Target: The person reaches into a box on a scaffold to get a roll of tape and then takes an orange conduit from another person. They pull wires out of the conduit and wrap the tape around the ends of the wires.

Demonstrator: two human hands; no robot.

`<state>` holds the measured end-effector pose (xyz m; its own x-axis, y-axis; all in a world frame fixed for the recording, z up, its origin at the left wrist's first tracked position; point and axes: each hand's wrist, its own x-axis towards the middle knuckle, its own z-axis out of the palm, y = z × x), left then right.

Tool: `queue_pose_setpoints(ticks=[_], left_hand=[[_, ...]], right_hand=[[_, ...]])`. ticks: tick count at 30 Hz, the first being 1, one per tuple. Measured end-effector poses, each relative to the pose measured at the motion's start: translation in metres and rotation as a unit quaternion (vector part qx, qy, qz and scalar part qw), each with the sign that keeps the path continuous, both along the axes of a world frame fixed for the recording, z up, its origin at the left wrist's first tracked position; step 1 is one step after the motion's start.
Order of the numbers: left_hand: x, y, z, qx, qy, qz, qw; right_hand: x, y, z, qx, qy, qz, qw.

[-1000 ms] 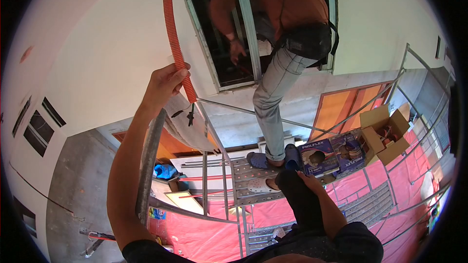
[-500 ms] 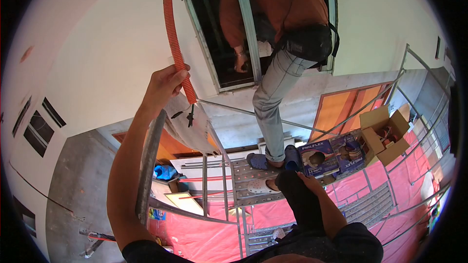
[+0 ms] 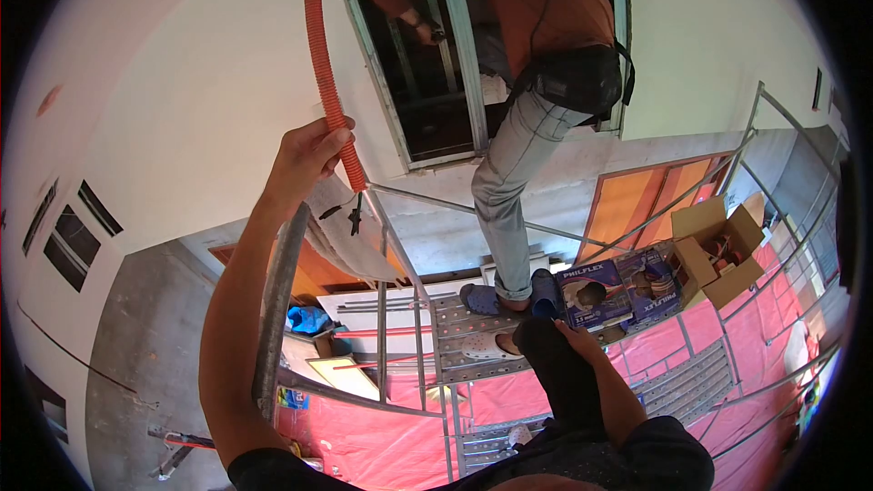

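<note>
My left hand is closed round an orange corrugated conduit near its lower end. Dark wire ends hang out of the conduit just beneath my fingers. My right hand rests against my bent knee, its visible fingers lying along the dark trouser cloth; part of that hand is hidden. My left forearm passes beside a grey scaffold pipe.
A co-worker in grey jeans stands on the perforated scaffold platform, leaning into a metal-framed ceiling opening. Philflex boxes and an open carton sit to the right. Pink sheeting covers the floor below.
The co-worker's arm has swung up and to the left inside the opening. Both my hands and the conduit stay nearly where they were.
</note>
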<state>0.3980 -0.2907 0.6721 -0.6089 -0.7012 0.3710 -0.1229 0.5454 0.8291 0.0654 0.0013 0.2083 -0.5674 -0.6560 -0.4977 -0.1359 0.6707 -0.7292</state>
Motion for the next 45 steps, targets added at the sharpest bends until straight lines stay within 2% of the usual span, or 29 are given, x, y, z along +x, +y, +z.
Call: queue_pose_setpoints(ticks=[5,14,21,27,33,39,45], left_hand=[[0.0,0.001,0.001,0.003,0.001,-0.002,1.0],[-0.001,0.0,0.0,-0.001,0.002,-0.004,1.0],[-0.001,-0.002,-0.002,0.004,0.012,-0.003,1.0],[0.001,-0.002,0.0,-0.008,-0.025,-0.006,1.0],[-0.002,-0.002,-0.002,0.002,0.009,-0.004,1.0],[0.0,-0.003,-0.002,-0.008,-0.025,0.001,1.0],[-0.002,-0.003,-0.002,0.001,0.008,-0.005,1.0]], right_hand=[[-0.003,-0.002,-0.01,-0.009,0.005,0.004,1.0],[0.004,0.002,0.013,-0.004,0.002,0.004,1.0],[0.0,0.001,0.001,-0.011,0.008,0.005,1.0],[0.003,0.002,0.011,-0.005,0.001,0.004,1.0],[0.002,0.002,0.005,-0.009,0.005,0.0,1.0],[0.005,0.003,0.016,-0.005,0.007,0.008,1.0],[0.004,0.003,0.013,-0.005,0.005,0.008,1.0]])
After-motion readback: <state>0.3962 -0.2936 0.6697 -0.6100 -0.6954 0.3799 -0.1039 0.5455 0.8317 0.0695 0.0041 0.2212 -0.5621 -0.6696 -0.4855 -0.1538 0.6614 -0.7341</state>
